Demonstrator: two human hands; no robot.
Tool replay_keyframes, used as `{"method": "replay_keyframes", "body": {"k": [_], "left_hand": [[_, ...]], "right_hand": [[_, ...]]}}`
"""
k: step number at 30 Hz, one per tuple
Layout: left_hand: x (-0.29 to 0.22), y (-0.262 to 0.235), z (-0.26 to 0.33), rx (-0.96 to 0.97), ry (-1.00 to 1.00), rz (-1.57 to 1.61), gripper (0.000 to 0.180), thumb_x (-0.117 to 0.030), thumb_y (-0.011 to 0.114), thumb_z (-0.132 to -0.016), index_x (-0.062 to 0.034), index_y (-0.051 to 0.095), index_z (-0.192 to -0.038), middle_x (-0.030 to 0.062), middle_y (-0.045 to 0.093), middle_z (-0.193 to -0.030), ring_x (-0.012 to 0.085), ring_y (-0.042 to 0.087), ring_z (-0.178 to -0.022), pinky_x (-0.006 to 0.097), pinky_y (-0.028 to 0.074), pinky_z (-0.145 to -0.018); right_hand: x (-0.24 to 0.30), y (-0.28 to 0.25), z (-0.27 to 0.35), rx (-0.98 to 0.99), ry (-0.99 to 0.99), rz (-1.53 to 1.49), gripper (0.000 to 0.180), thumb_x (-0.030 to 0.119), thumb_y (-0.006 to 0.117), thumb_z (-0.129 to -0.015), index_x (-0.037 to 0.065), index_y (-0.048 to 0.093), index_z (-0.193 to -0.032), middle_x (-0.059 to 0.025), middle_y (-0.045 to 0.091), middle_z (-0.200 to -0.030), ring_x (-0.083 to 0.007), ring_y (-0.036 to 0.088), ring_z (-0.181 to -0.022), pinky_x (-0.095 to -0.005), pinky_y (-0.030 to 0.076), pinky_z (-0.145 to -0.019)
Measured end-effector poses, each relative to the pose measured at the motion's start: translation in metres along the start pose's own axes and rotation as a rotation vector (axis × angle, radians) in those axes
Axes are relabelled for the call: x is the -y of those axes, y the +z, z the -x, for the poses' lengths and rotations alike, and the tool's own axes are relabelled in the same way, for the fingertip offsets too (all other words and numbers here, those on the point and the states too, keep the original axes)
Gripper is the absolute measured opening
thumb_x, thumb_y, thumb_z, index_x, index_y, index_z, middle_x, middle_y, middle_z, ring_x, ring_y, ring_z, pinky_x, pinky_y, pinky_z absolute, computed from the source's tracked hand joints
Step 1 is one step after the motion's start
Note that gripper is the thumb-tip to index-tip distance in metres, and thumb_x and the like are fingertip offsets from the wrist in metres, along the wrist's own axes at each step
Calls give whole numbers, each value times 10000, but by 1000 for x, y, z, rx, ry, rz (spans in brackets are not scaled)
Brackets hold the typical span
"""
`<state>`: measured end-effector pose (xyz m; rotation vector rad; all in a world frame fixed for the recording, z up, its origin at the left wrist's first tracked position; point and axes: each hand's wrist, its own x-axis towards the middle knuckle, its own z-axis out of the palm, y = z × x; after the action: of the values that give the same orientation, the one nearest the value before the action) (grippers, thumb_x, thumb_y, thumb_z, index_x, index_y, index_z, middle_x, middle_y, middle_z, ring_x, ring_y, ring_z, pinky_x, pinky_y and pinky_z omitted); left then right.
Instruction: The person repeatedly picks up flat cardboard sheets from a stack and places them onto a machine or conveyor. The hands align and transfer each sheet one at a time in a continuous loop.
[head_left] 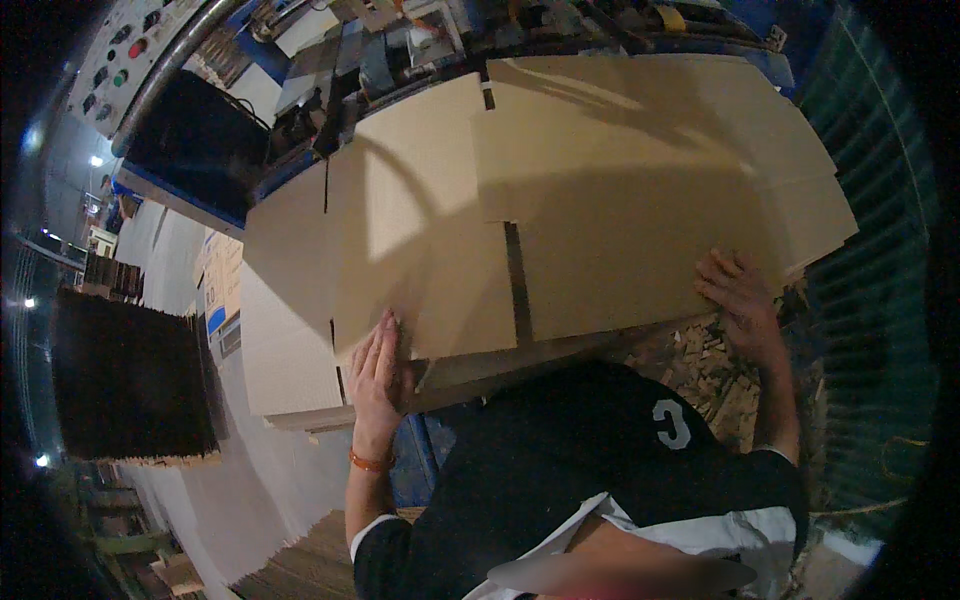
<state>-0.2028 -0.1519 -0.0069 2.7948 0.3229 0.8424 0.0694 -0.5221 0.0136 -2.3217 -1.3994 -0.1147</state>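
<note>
Dim workshop, flat cardboard sheet (560, 200) lying crosswise, left hand (377, 372) and right hand (738, 300) fingers spread flat.

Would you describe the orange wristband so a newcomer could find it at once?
Start at the big tan cardboard sheet filling the middle. The left hand lies flat on its near edge. Just below, the orange wristband circles that wrist, the only bright orange thing against the dark sleeve.

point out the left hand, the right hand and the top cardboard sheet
left hand (378, 362), head view, on the back of the hand
right hand (738, 295), head view, on the back of the hand
top cardboard sheet (620, 190), head view, on its flat upper face
</note>
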Motion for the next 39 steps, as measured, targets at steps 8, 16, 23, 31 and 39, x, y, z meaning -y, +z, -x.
{"method": "replay_keyframes", "body": {"k": [8,16,23,31,39], "left_hand": [[2,-20,-5,-168,-59,-55,431,-61,543,-775,-41,550,-1205,144,563,-1194,306,543,-1066,393,414,-920],[3,-1,-29,442,106,-106,494,-55,491,-755,-156,541,-1236,98,443,-1349,318,384,-1266,460,276,-1060],[-2,-7,-41,473,133,-114,506,-63,589,-732,-121,541,-1231,106,441,-1353,326,398,-1257,454,302,-1047],[60,-19,-47,414,-273,751,658,-117,630,-772,-17,345,-1357,174,250,-1449,333,270,-1327,413,239,-1083],[187,55,-84,149,-457,180,697,-366,580,-843,75,337,-1326,263,369,-1353,350,342,-1273,393,273,-1050]], "right_hand": [[-27,2,3,-124,-51,-157,442,-4,528,-702,132,607,-1115,-30,554,-1251,-296,422,-1247,-494,197,-1092],[-27,20,-12,119,-131,-43,457,17,568,-689,152,608,-1124,-19,515,-1295,-270,383,-1277,-501,185,-1095],[-29,5,-27,215,-176,-50,400,101,582,-756,157,603,-1151,-31,493,-1315,-279,397,-1264,-498,204,-1084],[-126,9,-82,-320,567,-378,410,341,515,-898,21,583,-1144,-92,586,-1116,-237,524,-1013,-338,385,-909],[-236,24,-155,-99,855,-888,398,355,475,-906,26,610,-1084,-62,644,-995,-231,604,-803,-361,472,-736]]}}
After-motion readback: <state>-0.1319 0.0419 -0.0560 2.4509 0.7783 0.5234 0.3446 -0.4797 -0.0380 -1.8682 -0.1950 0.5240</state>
